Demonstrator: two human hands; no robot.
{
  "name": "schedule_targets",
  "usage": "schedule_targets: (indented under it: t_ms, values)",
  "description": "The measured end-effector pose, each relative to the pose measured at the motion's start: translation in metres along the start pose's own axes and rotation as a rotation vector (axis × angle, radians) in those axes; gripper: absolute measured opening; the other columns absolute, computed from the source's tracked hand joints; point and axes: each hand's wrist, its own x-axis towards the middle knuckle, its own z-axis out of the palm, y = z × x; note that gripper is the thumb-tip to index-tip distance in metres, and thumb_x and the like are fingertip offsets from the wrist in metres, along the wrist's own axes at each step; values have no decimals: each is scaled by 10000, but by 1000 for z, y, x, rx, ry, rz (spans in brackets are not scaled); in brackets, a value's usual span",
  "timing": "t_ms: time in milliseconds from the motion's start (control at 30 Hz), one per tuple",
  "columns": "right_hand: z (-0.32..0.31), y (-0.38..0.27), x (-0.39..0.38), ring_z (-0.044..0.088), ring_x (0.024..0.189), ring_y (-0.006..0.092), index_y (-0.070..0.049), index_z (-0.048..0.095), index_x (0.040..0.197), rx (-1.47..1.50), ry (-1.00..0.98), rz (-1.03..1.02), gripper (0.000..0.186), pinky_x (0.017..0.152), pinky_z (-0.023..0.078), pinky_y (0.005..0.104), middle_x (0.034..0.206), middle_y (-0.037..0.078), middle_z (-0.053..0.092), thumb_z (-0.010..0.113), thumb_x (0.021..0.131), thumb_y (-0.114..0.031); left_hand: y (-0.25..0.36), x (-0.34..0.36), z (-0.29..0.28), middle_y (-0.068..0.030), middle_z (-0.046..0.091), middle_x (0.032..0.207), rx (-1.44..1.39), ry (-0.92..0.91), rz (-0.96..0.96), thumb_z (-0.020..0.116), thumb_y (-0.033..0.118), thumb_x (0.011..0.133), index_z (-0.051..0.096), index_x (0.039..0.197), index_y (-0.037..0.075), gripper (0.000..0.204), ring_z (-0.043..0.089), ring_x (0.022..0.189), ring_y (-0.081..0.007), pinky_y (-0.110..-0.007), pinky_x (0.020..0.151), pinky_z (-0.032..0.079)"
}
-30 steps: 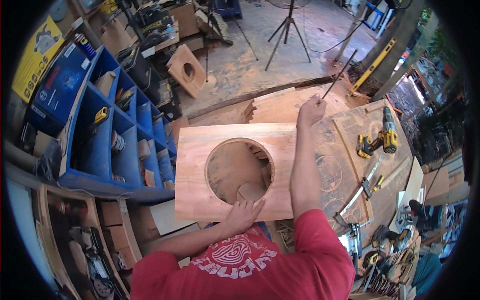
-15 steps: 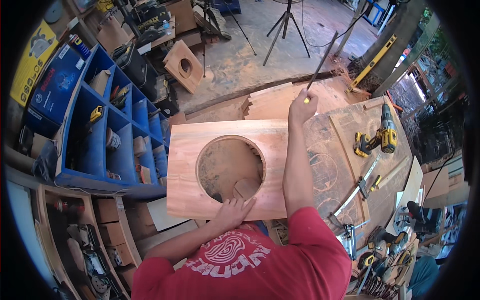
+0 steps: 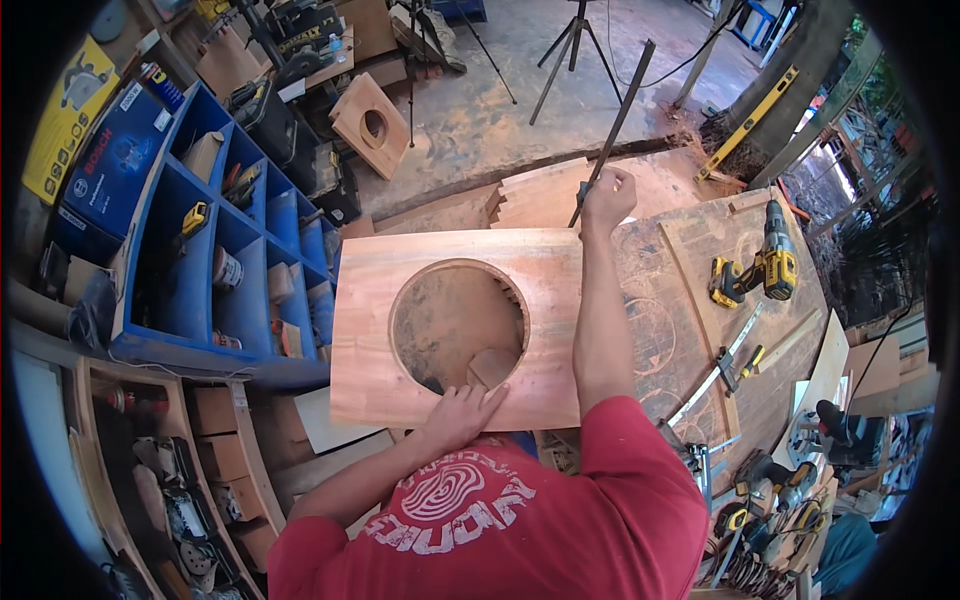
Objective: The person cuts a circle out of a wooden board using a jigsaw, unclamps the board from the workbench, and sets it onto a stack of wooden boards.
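Observation:
A wooden box with a pale panel (image 3: 360, 330) lies in front of me, and a large round hole (image 3: 455, 320) is cut through its face. My left hand (image 3: 462, 412) rests flat on the panel at the hole's near rim, fingers stretched forward. Above the box's far right corner, my right hand (image 3: 608, 200) is closed on a long dark file (image 3: 630, 100). The file slants up and away, its lower end close to the panel's far edge. Its grip is partly hidden by the fingers.
To the right, a workbench (image 3: 650, 290) carries a yellow-black drill (image 3: 765, 265), a clamp (image 3: 715, 375) and a wood strip (image 3: 697, 300). Blue shelving (image 3: 240, 240) stands on the left. Farther off are another holed wooden panel (image 3: 370, 125) and a tripod (image 3: 572, 50).
My right hand has drawn up slightly and turned, bringing the file to the hand's left and its lower end near the box. The left hand stays on the panel, which shifted slightly in view.

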Motion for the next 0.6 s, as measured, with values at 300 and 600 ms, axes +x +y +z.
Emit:
schedule_targets:
  t_ms: [300,600]
  values:
    - [-24,-10,20,442,433,118,-63,675,909,595,-823,716,109,413,343,310,575,6,497,713,962,-149,-4,-4,3,-156,605,1077,-63,-59,-36,657,303,916,443,1571,32,741,642,942,-326,-443,781,495]
    - [-1,-50,-7,726,925,369,-4,684,1018,-52,-7,396,188,847,555,454,945,201,742,682,949,-180,-8,3,-2,-176,606,1072,-21,-90,51,648,497,942,444,1539,-6,807,661,900,-326,-450,780,520]
